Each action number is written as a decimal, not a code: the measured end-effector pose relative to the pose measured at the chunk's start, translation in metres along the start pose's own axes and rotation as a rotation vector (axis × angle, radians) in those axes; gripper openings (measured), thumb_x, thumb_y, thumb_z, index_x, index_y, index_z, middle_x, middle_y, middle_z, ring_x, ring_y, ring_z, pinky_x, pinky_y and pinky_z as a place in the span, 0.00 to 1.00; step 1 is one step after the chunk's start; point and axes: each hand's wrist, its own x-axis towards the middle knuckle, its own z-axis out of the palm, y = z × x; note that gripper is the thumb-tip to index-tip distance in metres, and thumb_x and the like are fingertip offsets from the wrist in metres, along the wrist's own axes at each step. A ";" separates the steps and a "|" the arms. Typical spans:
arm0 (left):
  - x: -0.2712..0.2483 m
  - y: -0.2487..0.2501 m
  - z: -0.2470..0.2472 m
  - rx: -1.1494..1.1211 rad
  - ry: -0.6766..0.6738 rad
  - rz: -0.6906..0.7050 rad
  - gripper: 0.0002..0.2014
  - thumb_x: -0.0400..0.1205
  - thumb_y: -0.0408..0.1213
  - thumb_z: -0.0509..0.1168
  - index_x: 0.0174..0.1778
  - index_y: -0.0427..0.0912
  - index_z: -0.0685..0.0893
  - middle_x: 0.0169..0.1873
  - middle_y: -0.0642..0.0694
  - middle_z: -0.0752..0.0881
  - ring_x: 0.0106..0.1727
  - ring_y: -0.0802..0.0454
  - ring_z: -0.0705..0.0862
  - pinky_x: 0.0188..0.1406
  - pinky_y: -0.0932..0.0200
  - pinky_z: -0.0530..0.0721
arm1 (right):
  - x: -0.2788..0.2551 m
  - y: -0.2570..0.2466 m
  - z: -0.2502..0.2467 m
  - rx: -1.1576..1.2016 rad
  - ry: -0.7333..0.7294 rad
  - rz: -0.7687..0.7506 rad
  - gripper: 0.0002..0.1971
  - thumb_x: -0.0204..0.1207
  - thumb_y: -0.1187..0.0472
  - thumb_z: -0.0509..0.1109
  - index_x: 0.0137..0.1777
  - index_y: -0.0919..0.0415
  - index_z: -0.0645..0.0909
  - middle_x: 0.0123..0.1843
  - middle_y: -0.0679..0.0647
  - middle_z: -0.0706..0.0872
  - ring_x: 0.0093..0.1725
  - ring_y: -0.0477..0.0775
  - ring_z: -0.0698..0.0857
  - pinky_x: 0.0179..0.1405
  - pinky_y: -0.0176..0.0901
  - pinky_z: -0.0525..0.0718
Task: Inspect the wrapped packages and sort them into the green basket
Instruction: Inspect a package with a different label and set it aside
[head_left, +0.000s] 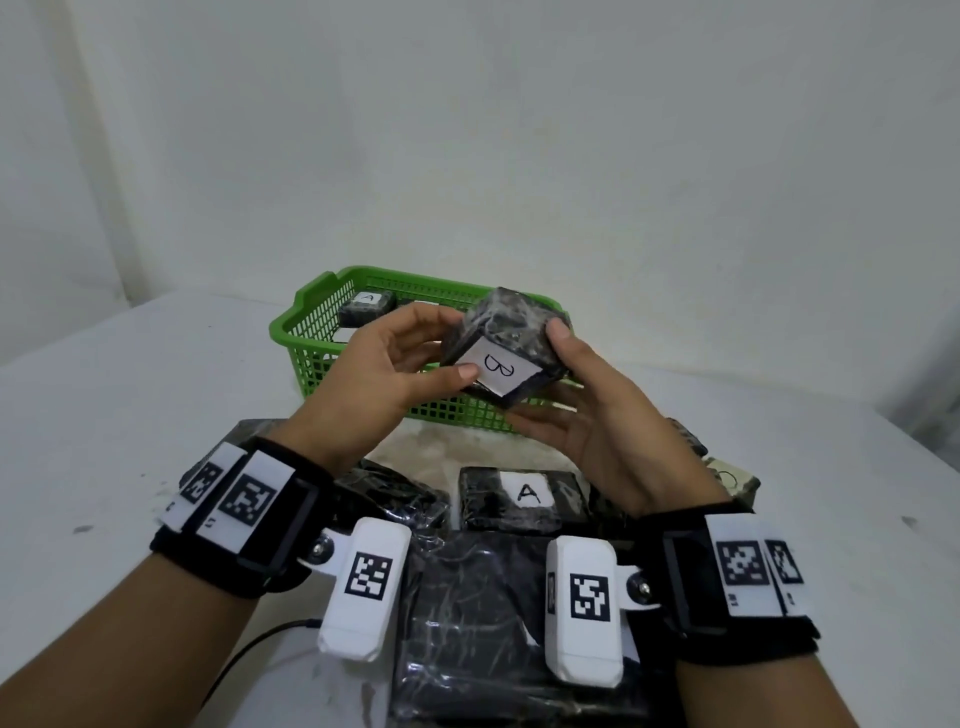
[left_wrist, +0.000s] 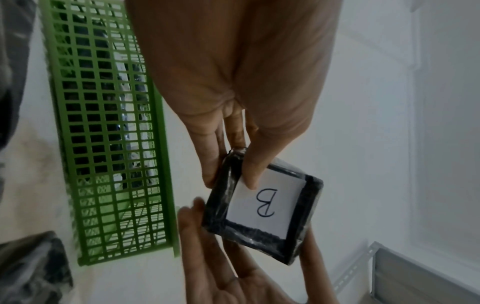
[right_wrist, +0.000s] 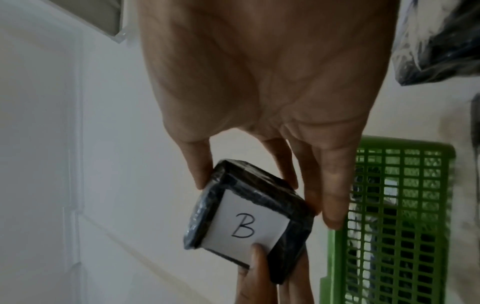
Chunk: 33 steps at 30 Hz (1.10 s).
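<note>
A small cube-shaped package wrapped in dark shiny film, with a white label marked B, is held up between both hands in front of the green basket. My left hand pinches it, thumb on the label's corner and fingers behind. My right hand grips its right side, thumb on the top edge and fingers underneath. The wrist views show the same package with the label facing the cameras and the basket beside it. A package marked A lies inside the basket.
On the white table near me lie a flat package marked A, a large dark wrapped package, another dark one under my left wrist and a further one at the right. A black cable runs at the lower left.
</note>
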 end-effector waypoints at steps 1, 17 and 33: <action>0.001 -0.001 -0.001 -0.002 -0.026 0.003 0.24 0.69 0.31 0.84 0.59 0.44 0.85 0.60 0.43 0.92 0.66 0.45 0.89 0.68 0.46 0.85 | 0.000 0.000 0.000 0.025 -0.014 -0.003 0.20 0.76 0.45 0.73 0.59 0.60 0.89 0.58 0.60 0.94 0.56 0.58 0.93 0.66 0.52 0.91; -0.001 0.005 0.006 -0.027 -0.001 -0.105 0.17 0.71 0.45 0.79 0.51 0.41 0.92 0.52 0.43 0.94 0.56 0.49 0.93 0.60 0.51 0.89 | 0.008 0.008 -0.003 -0.114 -0.020 -0.114 0.61 0.50 0.39 0.92 0.80 0.71 0.75 0.72 0.61 0.88 0.71 0.54 0.88 0.78 0.58 0.82; -0.004 0.018 -0.005 0.086 -0.070 -0.088 0.44 0.62 0.43 0.89 0.74 0.41 0.80 0.66 0.48 0.90 0.71 0.53 0.87 0.75 0.48 0.82 | 0.003 0.005 -0.004 -0.067 -0.039 -0.110 0.49 0.59 0.55 0.89 0.82 0.66 0.75 0.73 0.57 0.88 0.71 0.53 0.89 0.74 0.54 0.85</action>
